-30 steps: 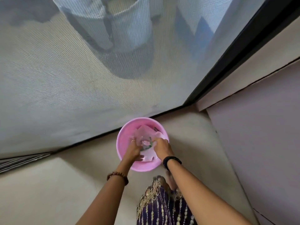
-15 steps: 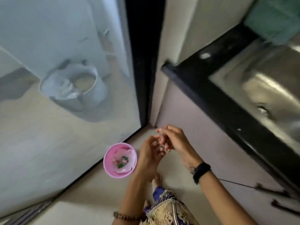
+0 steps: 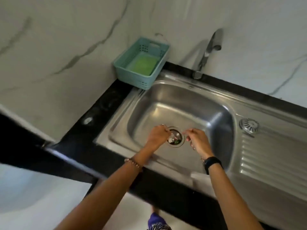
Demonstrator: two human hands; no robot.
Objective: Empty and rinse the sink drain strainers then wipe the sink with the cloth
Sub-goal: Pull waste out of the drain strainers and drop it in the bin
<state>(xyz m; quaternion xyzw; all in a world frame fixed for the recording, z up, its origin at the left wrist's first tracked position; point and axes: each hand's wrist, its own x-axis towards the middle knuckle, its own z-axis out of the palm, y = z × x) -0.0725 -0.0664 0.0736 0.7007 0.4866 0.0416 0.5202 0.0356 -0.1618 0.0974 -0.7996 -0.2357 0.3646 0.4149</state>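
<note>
Both forearms reach over the black worktop (image 3: 69, 151) edge into the steel sink (image 3: 191, 107). Left hand (image 3: 157, 136), fingers curled, sits at the drain strainer (image 3: 175, 138), which holds scraps; whether that grip clamps anything cannot be told. Right hand (image 3: 198, 141), loosely curled and holding nothing, hovers just right of the strainer. Beyond it stand the tap (image 3: 207, 52) and a teal basket (image 3: 141, 63) holding a green cloth (image 3: 144, 64).

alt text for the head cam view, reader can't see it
Two hands reach into a steel sink: the left hand at the debris-filled drain strainer, the right hand beside it. A teal basket and tap stand behind.
</note>
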